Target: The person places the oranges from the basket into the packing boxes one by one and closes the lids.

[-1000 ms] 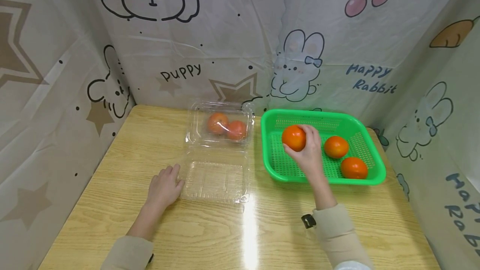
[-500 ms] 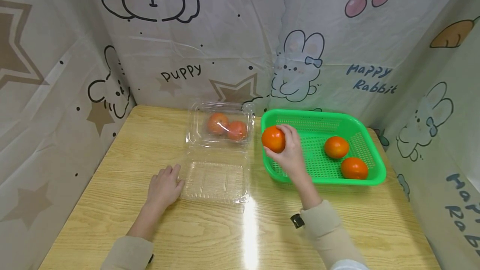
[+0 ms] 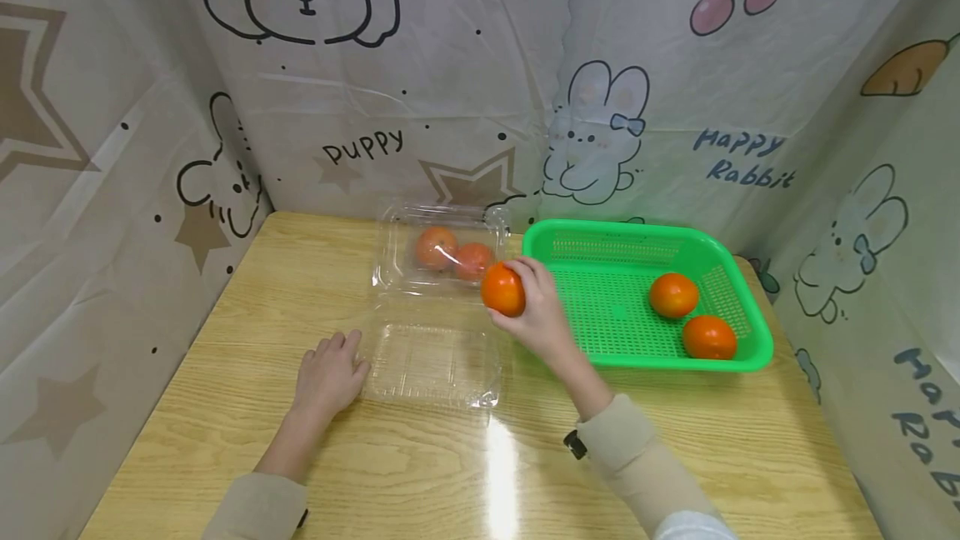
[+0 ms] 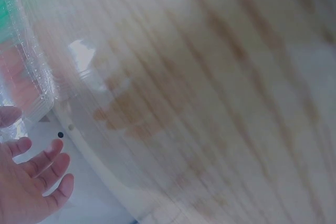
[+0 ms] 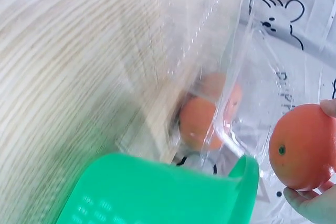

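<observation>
My right hand (image 3: 542, 315) holds an orange (image 3: 501, 290) between thumb and fingers, above the gap between the clear plastic clamshell box (image 3: 431, 361) and the green basket (image 3: 637, 363). In the right wrist view, a small green stem mark shows on the held orange (image 5: 302, 148). The box lies unfolded, and two oranges (image 3: 437, 248) show through its back half; whether they lie in it or behind it I cannot tell. My left hand (image 3: 326, 377) rests on the table at the box's left edge, its fingers loosely bent and holding nothing; contact with the plastic is unclear.
Two more oranges (image 3: 673, 296) lie in the right part of the basket. A wooden table (image 3: 412, 473) carries everything. Printed cloth (image 3: 450, 98) hangs close behind the table and along both sides.
My right hand has carried the orange leftward out of the basket, over its left rim, toward the clamshell box. My left hand has stayed where it was.
</observation>
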A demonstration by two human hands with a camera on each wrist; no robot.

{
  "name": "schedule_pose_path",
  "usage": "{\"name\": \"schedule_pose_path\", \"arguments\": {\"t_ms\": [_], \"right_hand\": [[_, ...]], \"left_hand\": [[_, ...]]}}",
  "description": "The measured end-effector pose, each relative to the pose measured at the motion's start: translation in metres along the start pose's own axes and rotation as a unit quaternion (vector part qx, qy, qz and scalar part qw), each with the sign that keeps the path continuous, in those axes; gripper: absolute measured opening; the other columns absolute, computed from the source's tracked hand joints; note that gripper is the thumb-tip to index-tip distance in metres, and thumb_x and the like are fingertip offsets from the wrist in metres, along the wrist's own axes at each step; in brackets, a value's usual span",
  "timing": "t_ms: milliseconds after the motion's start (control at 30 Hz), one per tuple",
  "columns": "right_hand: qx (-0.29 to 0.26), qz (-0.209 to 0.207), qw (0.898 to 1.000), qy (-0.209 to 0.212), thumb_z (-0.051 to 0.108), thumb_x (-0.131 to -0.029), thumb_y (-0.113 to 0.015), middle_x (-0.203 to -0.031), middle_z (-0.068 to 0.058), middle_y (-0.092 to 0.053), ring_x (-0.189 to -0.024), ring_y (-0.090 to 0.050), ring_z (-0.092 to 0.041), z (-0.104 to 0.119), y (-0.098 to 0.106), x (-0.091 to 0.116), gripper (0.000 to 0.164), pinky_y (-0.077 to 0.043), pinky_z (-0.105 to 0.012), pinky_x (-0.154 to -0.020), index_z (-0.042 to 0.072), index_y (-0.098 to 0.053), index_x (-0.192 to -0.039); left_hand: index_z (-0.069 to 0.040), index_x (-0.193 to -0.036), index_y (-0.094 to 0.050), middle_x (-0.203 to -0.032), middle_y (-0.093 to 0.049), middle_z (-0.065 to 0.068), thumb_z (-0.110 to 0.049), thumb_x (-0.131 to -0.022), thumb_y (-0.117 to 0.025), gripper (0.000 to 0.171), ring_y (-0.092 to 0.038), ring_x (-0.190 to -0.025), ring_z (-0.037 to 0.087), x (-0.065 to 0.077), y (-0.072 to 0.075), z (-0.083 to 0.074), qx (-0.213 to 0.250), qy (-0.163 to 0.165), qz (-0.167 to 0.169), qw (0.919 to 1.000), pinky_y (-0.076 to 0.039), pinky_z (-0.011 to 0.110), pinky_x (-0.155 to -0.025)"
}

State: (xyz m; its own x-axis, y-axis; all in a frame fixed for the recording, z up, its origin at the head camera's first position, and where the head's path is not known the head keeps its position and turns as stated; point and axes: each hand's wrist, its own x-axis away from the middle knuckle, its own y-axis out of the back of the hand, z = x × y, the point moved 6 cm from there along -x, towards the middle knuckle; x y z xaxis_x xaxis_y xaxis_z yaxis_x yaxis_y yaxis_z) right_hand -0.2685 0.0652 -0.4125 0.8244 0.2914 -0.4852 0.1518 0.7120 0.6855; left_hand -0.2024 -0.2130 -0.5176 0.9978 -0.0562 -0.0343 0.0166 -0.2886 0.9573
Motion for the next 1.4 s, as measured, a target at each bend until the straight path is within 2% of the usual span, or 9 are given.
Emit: {"name": "schedule_pose_path", "arguments": {"t_ms": [167, 800, 1400], "right_hand": [[-0.001, 0.015, 1.0, 0.021, 0.017, -0.063, -0.08, -0.125, -0.015, -0.044, -0.113, -0.045, -0.032, 0.009, -0.011, -0.002, 0.064, -0.047, -0.047, -0.085, 0.006, -0.051, -0.119], [0.006, 0.067, 0.996, 0.057, 0.019, -0.064, -0.081, -0.125, -0.012, -0.044, -0.114, -0.043, -0.031, 0.037, -0.049, -0.009, 0.066, -0.045, -0.045, -0.089, 0.009, -0.05, -0.121], [0.016, 0.127, 0.987, 0.101, 0.018, -0.064, -0.081, -0.127, -0.012, -0.042, -0.117, -0.041, -0.029, 0.053, -0.081, -0.005, 0.066, -0.044, -0.043, -0.091, 0.008, -0.049, -0.121]], "left_hand": [[-0.002, -0.123, -0.045, -0.101, -0.054, 0.018, -0.027, -0.088, -0.05, 0.043, -0.051, -0.093, 0.036, 0.0, 0.0, 0.0, 0.002, 0.0, -0.001, 1.0, -0.041, 0.05, -0.073], [-0.002, -0.124, -0.044, -0.105, -0.054, 0.02, -0.026, -0.088, -0.05, 0.044, -0.051, -0.096, 0.038, 0.0, 0.001, -0.001, 0.003, 0.006, 0.005, 1.0, -0.04, 0.052, -0.076], [-0.002, -0.122, -0.045, -0.103, -0.055, 0.019, -0.027, -0.087, -0.051, 0.043, -0.051, -0.092, 0.036, 0.001, 0.002, -0.002, 0.002, 0.002, 0.0, 1.0, -0.041, 0.051, -0.073]]}}
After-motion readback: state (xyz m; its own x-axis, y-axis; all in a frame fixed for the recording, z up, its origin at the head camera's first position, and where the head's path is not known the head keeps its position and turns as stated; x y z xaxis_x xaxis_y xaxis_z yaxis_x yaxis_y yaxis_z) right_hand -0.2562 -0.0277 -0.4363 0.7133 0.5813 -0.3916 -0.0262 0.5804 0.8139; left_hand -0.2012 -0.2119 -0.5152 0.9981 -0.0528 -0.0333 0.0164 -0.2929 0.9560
